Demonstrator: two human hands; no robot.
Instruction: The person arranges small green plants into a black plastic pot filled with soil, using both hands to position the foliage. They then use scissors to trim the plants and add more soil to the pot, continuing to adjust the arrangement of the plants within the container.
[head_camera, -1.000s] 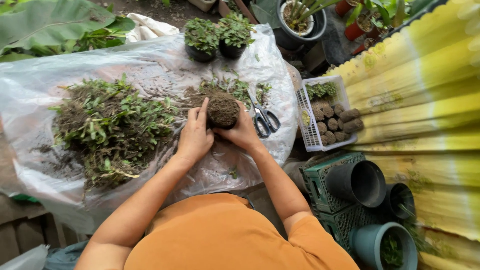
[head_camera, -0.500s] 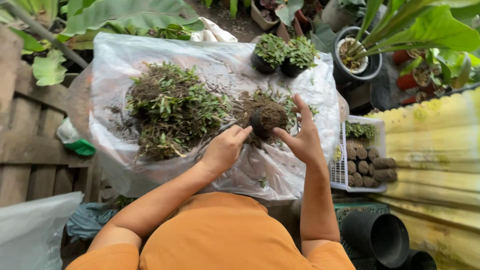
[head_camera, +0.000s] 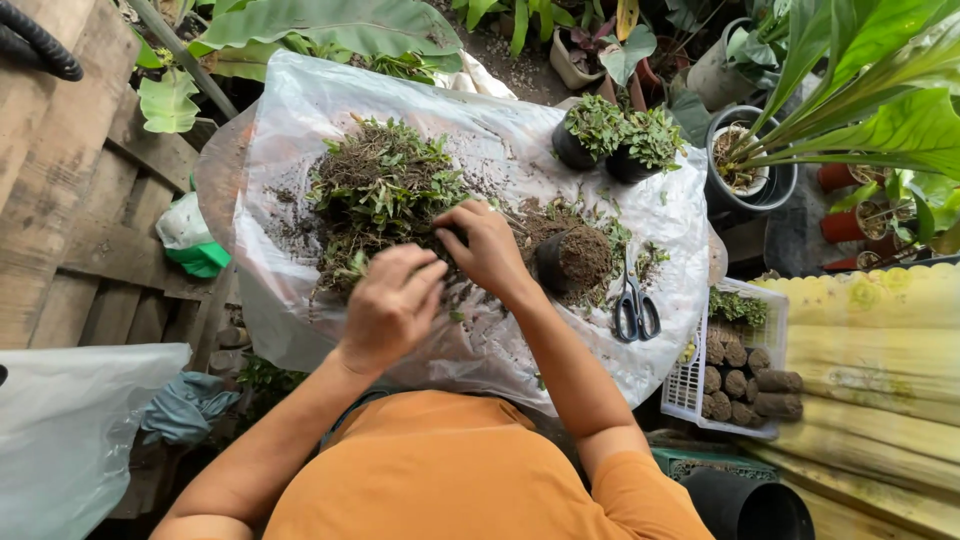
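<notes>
both hands (head_camera: 440, 275) pinch into the plant clump (head_camera: 385, 195) (soil-filled black pot (head_camera: 572, 258) beside).

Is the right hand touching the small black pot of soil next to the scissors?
Apart. The head view shows the right hand reaching left into the plant clump, with a strip of soil-strewn plastic sheet visible between its wrist and the black pot.
</notes>
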